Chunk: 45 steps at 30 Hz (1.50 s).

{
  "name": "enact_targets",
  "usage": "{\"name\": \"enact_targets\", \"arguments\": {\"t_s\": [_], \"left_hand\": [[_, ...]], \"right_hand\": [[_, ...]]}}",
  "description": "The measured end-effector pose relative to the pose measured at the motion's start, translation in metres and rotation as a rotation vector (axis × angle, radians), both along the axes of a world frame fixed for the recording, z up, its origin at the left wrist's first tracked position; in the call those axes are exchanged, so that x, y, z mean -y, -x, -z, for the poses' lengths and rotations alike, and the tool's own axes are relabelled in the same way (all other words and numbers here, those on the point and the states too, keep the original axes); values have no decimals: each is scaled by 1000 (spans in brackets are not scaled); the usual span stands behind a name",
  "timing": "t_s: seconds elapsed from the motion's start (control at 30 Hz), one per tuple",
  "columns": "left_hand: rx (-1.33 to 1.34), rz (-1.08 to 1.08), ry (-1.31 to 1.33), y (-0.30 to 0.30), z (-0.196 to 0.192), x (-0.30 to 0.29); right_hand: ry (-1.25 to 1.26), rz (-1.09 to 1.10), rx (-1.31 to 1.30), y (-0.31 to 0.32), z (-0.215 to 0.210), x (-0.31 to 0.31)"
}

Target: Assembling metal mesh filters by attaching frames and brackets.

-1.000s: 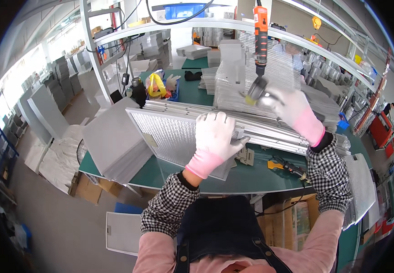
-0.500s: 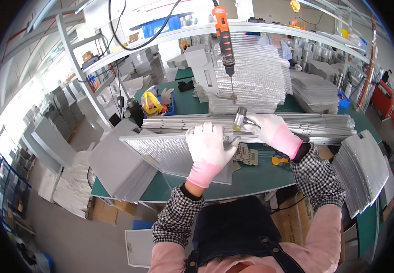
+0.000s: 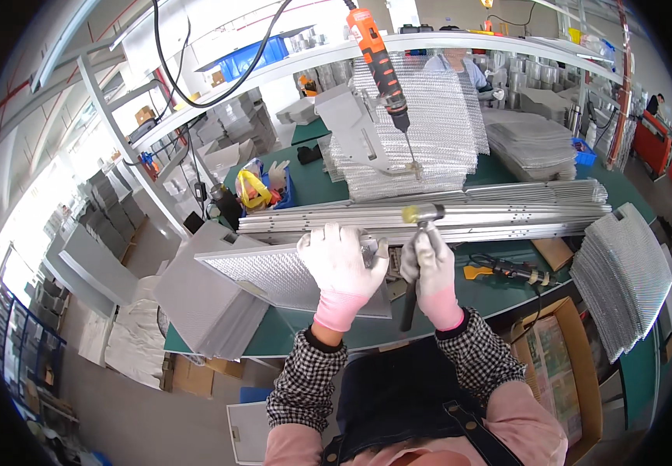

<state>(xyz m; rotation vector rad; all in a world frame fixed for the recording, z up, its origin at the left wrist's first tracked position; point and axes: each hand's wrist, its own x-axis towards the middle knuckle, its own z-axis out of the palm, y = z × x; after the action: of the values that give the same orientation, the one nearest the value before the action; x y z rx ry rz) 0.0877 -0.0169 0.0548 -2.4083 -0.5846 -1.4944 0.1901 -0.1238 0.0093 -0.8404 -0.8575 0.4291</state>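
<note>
Silver mesh panel [image 3: 262,276], tilted at the tabletop [image 3: 475,299], is held along its top edge by the curled left hand [image 3: 340,264]; now the hammer [image 3: 430,212], wrapped tightly by the right hand [image 3: 433,272], has been swung upright nearby, seemingly within reach.

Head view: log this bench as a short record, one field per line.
Left hand: gloved, gripping the upper edge of a framed mesh panel
Right hand: gloved, holding a hammer, head up, yellow face to the left
Beyond the hands: pale metal strips, lying lengthwise
Hanging above: orange-and-black power driver
Far right: stacked mesh sheets
Surface: green tabletop
</note>
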Motion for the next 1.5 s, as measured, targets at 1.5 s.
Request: {"name": "enact_targets", "arguments": {"t_s": [1.5], "left_hand": [[131,192,95,-17,-6,21]], "right_hand": [[-134,-17,337,-8,-265,-21]]}}
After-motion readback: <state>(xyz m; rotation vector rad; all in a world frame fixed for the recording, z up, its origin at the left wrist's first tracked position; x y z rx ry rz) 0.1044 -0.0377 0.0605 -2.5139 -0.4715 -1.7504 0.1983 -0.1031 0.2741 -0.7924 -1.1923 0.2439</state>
